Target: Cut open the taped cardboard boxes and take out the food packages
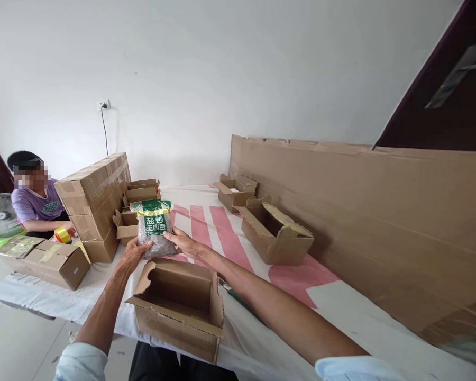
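Observation:
Between my two hands is a clear plastic bag of beans (155,228) with a green and white printed label. My left hand (134,253) grips its lower left edge, the thumb lying on the front. On the right edge my right hand (184,242) has hold of it, thumb forward and fingers partly behind. Just below and nearer to me stands a cardboard box (178,323) with its top flaps up; the part of its inside that shows is bare cardboard. A dark green thing (241,301) lies partly hidden under my right forearm.
Stacked sealed cartons (91,206) stand at the left, with opened boxes (143,190) beside them. A long taped carton (43,262) lies near a person (39,201) whose hand is by a tape roll (62,235). Two boxes (277,238) (236,193) stand right, before a cardboard panel (360,211).

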Motion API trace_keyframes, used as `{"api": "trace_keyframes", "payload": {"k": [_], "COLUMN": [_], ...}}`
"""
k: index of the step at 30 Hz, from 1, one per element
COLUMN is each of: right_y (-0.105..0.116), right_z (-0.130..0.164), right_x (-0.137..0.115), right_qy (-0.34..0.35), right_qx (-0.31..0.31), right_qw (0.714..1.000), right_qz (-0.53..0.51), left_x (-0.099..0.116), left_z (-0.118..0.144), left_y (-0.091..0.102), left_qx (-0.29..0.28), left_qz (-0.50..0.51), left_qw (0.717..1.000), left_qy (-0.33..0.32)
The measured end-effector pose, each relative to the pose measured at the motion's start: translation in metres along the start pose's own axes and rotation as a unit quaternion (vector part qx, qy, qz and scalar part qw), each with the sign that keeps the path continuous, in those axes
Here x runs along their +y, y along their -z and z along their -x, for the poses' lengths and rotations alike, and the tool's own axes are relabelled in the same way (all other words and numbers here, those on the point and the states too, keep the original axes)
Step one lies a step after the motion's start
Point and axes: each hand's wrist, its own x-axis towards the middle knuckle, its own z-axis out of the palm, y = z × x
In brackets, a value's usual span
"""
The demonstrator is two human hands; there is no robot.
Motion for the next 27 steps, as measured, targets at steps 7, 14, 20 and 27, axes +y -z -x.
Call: {"api": "trace_keyframes", "payload": {"k": [7, 14, 20, 27], "right_y": [-0.006, -0.009, -0.009, -0.013], "right_z": [0.0, 0.006, 0.006, 0.004], "right_x": [-0.027, -0.041, -0.039, -0.042], "right_qy": [0.08, 0.154, 0.164, 0.163], "right_qx": [-0.017, -0.037, -0.022, -0.013], "right_qw": [0.997, 0.987, 0.986, 0.986], "right_qz": [0.006, 0.029, 0.035, 0.012], "left_x": [0.023, 0.041, 0.042, 0.048], "left_z": [0.0, 0.007, 0.01, 0.012], "left_y": [-0.003, -0.007, -0.007, -0.006], "left_qx": [-0.008, -0.026, -0.028, -0.027], "left_qz": [0.003, -0.002, -0.008, -0.018], "left_qw": [0.999, 0.997, 0.996, 0.995], "left_qy": [-0.037, -0.075, -0.088, -0.094]}}
